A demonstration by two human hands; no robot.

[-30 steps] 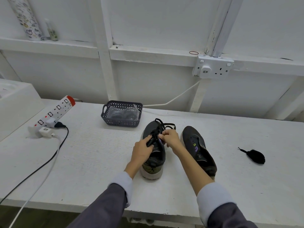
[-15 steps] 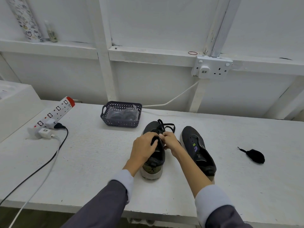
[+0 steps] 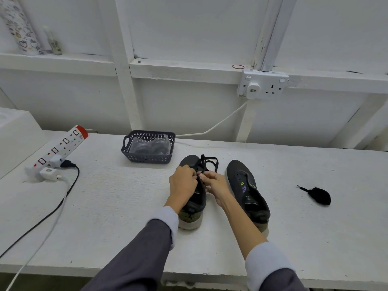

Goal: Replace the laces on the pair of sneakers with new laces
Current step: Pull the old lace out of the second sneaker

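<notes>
The left hand [image 3: 183,181] and right hand [image 3: 216,184] both pinch the black lace [image 3: 206,162] on the sneaker [image 3: 194,203] in the middle of the desk [image 3: 105,206]. The other sneaker [image 3: 247,192] has none. I think it is the old lace; next, pull it slowly from the holes.

This seems a plain workshop or utility room. A long white bench [image 3: 117,206] runs below a white painted wall [image 3: 189,28] with bare beams [image 3: 123,80]. A socket [image 3: 263,85] is on the wall at upper right, a power strip [image 3: 60,147] lies at left, a basket [image 3: 147,159] at centre.
</notes>
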